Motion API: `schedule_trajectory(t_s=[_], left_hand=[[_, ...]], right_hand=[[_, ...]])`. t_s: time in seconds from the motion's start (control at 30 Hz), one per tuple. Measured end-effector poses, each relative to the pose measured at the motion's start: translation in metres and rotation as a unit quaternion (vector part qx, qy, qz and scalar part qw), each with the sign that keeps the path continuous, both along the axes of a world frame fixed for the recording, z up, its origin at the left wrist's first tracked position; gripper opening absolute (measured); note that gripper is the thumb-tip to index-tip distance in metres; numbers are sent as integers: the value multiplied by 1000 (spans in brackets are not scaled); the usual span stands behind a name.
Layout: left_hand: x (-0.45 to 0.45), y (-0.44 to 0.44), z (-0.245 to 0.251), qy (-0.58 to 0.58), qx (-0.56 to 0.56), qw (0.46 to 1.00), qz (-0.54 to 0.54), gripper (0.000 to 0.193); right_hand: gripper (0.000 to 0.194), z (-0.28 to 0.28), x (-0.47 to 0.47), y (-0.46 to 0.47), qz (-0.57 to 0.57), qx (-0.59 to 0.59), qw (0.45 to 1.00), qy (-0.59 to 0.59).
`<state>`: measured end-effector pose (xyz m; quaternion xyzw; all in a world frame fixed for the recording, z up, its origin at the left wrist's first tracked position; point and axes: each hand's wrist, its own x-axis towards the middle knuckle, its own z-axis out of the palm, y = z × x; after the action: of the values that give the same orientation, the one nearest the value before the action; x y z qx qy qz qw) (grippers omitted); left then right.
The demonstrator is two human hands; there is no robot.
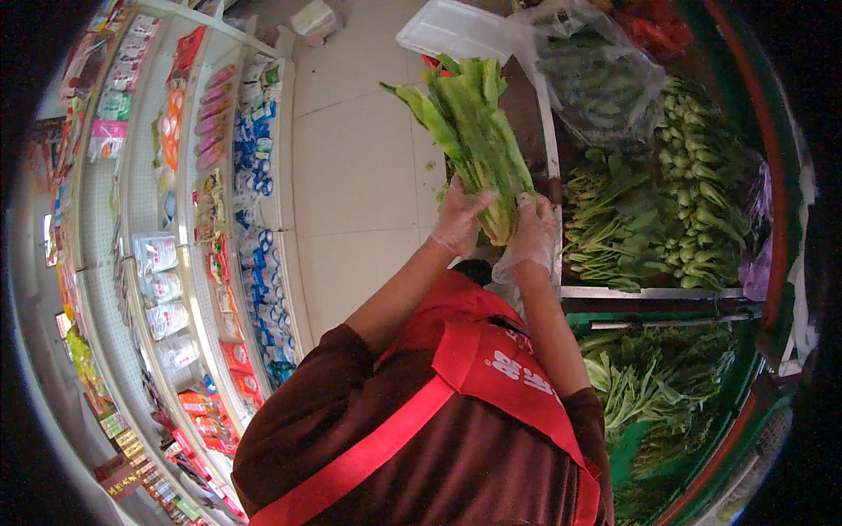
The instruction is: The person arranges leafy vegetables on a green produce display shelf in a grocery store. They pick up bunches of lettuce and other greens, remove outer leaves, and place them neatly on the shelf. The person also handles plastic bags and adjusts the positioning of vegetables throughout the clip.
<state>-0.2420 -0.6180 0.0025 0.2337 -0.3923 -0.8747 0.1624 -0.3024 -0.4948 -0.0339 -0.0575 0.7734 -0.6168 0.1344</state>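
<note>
A long head of leafy lettuce [470, 131] is held up in front of my body, leaves pointing away from me and its pale base [500, 230] towards me. My left hand [460, 214], in a thin clear plastic glove, grips the lower stalks from the left. On the other side my right hand [531, 227], gloved the same way, clasps the base and outer stalk. Parts of the fingers are hidden behind the stalks. Below the hands is the red apron [487, 358] I wear, which bears white writing.
Shelves [286, 197] of packaged goods line the left, beyond a tiled floor [355, 164]. At right, a vegetable display holds bok choy [691, 197], leafy greens [605, 230] and a plastic-covered pile [592, 72]; its metal rim [658, 293] runs near my right arm. A white tray [454, 29] lies ahead.
</note>
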Motion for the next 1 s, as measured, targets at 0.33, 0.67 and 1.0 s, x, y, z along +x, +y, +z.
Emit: schedule_trajectory(t_s=[0.33, 0.67, 1.0], left_hand=[[3, -1, -2, 3, -27, 999, -36, 64], [8, -6, -8, 89, 158, 975, -129, 74], [19, -13, -25, 96, 219, 961, -142, 66]], right_hand=[[48, 29, -15, 2, 59, 12, 986, -156], [35, -11, -13, 17, 195, 343, 892, 221], [40, 40, -13, 0, 61, -1, 997, -53]])
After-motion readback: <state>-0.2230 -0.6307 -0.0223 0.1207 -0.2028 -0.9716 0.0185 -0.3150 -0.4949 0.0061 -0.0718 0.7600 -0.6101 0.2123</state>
